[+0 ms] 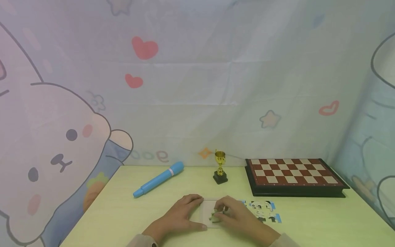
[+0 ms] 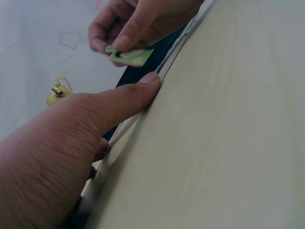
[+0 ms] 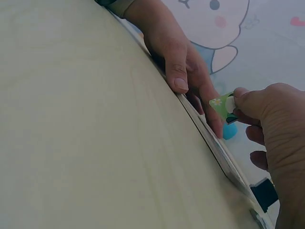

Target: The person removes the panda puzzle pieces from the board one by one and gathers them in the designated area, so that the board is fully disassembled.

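A flat, pale square puzzle tray (image 1: 210, 205) lies near the front of the table. My left hand (image 1: 180, 216) holds it at the left side, thumb on the near edge and fingers at the far edge. Between thumb and fingertips, my right hand (image 1: 237, 213) pinches a green jigsaw puzzle piece (image 3: 220, 106) over the tray. A small white flower shows on that piece in the right wrist view. Just right of the tray lie several loose puzzle pieces (image 1: 278, 218) in blue, white, black and green, partly hidden by the right hand.
A gold trophy cup (image 1: 220, 176) on a black base stands behind the tray. At the back right sits a thick red-and-white chessboard (image 1: 290, 171). A long blue marker-shaped object (image 1: 157, 181) lies at the back left. A printed curtain (image 1: 191, 85) hangs behind the table.
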